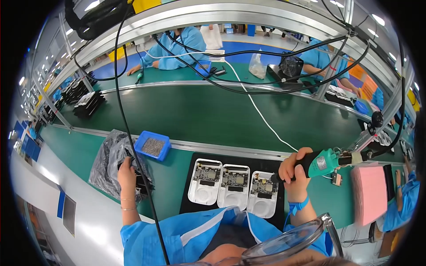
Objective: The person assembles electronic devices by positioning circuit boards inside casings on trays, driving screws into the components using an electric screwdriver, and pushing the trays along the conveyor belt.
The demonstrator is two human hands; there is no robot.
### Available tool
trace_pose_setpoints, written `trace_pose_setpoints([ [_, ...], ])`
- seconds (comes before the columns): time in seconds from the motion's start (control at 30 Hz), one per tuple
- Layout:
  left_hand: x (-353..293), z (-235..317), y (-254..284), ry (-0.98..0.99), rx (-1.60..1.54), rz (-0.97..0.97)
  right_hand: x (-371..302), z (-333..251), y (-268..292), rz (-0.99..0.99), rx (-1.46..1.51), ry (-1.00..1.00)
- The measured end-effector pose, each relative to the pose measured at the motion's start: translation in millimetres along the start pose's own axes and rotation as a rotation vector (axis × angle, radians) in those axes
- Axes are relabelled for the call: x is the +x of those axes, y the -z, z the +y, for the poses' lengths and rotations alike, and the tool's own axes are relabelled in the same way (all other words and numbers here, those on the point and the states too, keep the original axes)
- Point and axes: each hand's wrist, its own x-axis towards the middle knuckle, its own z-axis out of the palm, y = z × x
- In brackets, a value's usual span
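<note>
My right hand (pixel 296 173) is wrapped round a green and black electric screwdriver (pixel 321 164), which lies nearly level with its tip pointing left. That tip is close to the rightmost of three white housings (pixel 262 195), each with a circuit board in its upper half. The middle housing (pixel 234 188) and the left housing (pixel 205 181) lie beside it on a black mat (pixel 188 205). At the left, my left hand (pixel 126 175) reaches into a clear plastic bag (pixel 106 155) with dark parts inside. Its fingers look closed, but what they hold is hidden.
A blue tray (pixel 163 152) of small metal screws stands beside the bag. Beyond the metal rail runs a green conveyor belt (pixel 199 111). Black cables (pixel 119 88) hang across the view. Pink foam sheets (pixel 369 195) are stacked at right. Co-workers (pixel 188 42) sit across the line.
</note>
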Motion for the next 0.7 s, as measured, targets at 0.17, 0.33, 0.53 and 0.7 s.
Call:
trace_pose_setpoints([
  [0.17, 4, 13, 30, 0.173, -0.507, -0.233, 5, -13, 15, 0.031, -0.045, 0.079],
  [0.33, -7, 136, 52, -0.078, -1.199, -0.674, 2, -26, 34, 0.076, -0.129, 0.132],
  [0.53, -15, 245, 32, -0.668, -0.7, -0.606, 2, -21, 59, 0.097, -0.131, 0.098],
  [0.7, -35, 312, -19, -0.959, -0.881, -0.687, 2, -21, 67, 0.101, -0.248, 0.02],
])
